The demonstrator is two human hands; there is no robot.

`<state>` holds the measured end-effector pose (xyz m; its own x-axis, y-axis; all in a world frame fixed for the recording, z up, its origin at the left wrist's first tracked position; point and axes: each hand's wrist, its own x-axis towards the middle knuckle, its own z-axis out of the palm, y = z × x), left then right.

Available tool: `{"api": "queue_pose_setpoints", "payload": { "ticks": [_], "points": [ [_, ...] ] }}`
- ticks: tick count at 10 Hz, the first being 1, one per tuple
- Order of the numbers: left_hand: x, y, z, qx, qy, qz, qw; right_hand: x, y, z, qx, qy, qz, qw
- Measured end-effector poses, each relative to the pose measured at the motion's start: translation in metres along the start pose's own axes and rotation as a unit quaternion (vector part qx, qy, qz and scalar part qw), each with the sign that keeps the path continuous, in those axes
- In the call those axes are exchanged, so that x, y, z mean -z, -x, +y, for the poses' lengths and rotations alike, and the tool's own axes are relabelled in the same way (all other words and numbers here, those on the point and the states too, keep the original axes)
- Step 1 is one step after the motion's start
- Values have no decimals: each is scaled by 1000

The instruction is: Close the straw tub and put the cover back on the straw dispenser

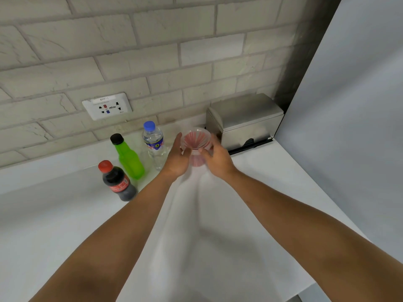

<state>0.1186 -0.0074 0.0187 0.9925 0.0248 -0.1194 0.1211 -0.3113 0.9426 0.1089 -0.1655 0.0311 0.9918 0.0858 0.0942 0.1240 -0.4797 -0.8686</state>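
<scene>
Straw tub (197, 143), clear, red straws inside, held above white counter (250, 192); left hand (177, 156) and right hand (217, 158) both closed around it. Steel dispenser (244, 120) just behind.

Left side: cola bottle (118, 182), green bottle (128, 158) and water bottle (153, 144) crowd in
Right side: steel dispenser (244, 120) just beside, grey panel (349, 127) boxes it
Front: counter (207, 225) wide open

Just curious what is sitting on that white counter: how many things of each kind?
Bottles: 3: cola bottle, green bottle, water bottle
Straw tubs: 1: clear tub, held in both hands
Metal dispensers: 1: straw dispenser
Total: 5
</scene>
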Motion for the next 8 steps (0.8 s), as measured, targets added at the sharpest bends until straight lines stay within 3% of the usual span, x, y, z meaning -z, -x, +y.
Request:
{"api": "queue_pose_setpoints", "payload": {
  "ticks": [6,8],
  "points": [
    [-1,-12,11,15,-25,12,999,7,-18,-4,-20,63,-15,998],
    [1,-1,24,-50,-60,25,997,17,-11,-2,-34,80,-15,996]
  ]
}}
